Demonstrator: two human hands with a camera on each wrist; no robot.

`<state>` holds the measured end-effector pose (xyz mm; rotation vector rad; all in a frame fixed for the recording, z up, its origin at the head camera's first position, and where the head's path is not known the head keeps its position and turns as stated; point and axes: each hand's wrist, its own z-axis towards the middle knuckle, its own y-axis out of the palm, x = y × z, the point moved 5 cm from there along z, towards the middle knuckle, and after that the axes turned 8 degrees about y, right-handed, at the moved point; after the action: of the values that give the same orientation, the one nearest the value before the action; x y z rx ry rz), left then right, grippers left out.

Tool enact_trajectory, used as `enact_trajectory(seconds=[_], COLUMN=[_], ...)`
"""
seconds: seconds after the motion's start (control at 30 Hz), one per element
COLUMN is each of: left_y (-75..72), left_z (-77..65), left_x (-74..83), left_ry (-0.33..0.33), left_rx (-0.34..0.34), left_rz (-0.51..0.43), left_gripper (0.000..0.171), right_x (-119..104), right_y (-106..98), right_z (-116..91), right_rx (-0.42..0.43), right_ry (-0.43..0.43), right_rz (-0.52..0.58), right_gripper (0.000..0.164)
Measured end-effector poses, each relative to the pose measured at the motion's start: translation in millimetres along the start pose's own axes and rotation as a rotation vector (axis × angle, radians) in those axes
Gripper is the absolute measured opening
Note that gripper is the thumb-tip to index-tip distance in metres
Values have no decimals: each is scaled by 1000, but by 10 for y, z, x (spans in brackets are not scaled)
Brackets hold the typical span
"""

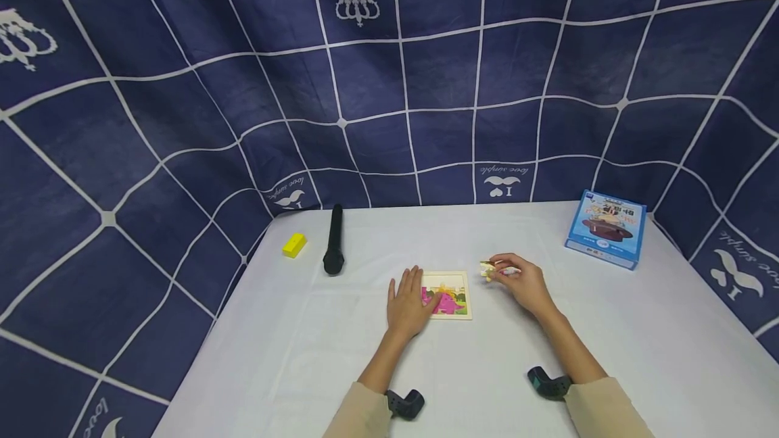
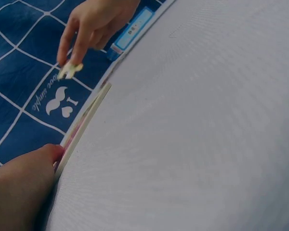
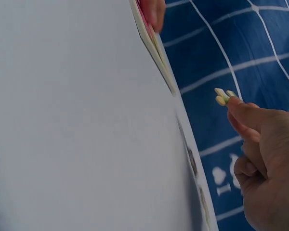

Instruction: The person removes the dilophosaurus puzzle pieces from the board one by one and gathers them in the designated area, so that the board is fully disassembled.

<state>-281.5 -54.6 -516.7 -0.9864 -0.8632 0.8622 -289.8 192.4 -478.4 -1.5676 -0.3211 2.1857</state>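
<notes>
The bench [image 1: 243,370] is topped in plain white. Toward its far left corner a small yellow block [image 1: 295,245] is set down, with a black microphone [image 1: 333,242] laid lengthwise just to the right. Near the middle, a pale-framed puzzle tray [image 1: 469,296] is laid flat, its lower part filled with a pink and green picture. At the far right, a blue box [image 1: 608,228] is placed.

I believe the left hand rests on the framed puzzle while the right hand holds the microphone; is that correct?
Not quite: the head view shows the right hand holding a puzzle piece; the left hand does rest on the framed puzzle.
</notes>
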Motion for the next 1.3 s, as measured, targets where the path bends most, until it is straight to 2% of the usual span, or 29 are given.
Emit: enact_trajectory(seconds=[0.23,0.43,0.67,0.97,1.3], left_y=[-13,3,7,7,20], left_z=[4,5,2,-6,-3], left_x=[6,-4,6,7,4], left_ry=[-1,-4,1,1,-2], left_rx=[-2,-3,3,1,-11], left_rz=[-8,-6,-16,-8,-7], left_gripper=[74,74,74,75,76], right_x=[299,564,716,802,745], right_y=[-597,-891,-945,-918,-906], right_z=[-41,-88,-108,-66,-37], right_rx=[60,95,59,66,42], right_ry=[162,270,335,296,268], right_rz=[-110,-214,-220,-312,-362], right_gripper=[28,31,31,29,29])
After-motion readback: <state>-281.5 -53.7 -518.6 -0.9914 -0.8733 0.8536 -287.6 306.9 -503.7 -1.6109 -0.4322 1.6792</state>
